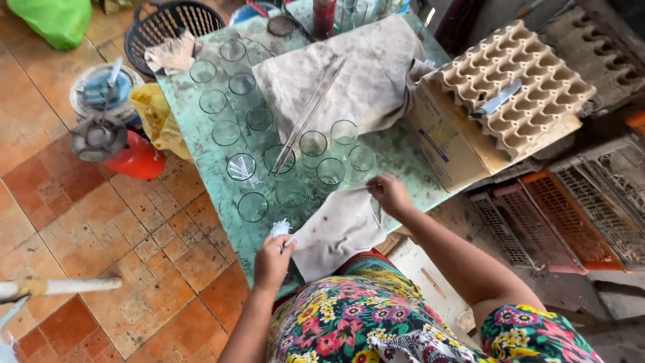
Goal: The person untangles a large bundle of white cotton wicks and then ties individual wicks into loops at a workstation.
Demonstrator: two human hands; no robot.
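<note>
Hands (pixel 272 259) pinching cloth (pixel 336 232) at table edge (pixel 201 144)

Small white object (pixel 280 228) in left hand (pixel 271 261) indistinct, red bottle (pixel 323 15) cut by top edge

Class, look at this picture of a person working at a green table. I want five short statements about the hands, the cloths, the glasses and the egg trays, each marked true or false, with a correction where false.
1. The left hand holds a small white bundle at the table's near edge. True.
2. The right hand pinches a corner of the stained cloth. True.
3. The clear glasses are stacked inside one another. False: they stand apart on the table, mouths up.
4. The cardboard egg trays lie on the floor tiles. False: they rest on a cardboard box to the right.
5. A long clear rod lies across the larger cloth. True.
</note>
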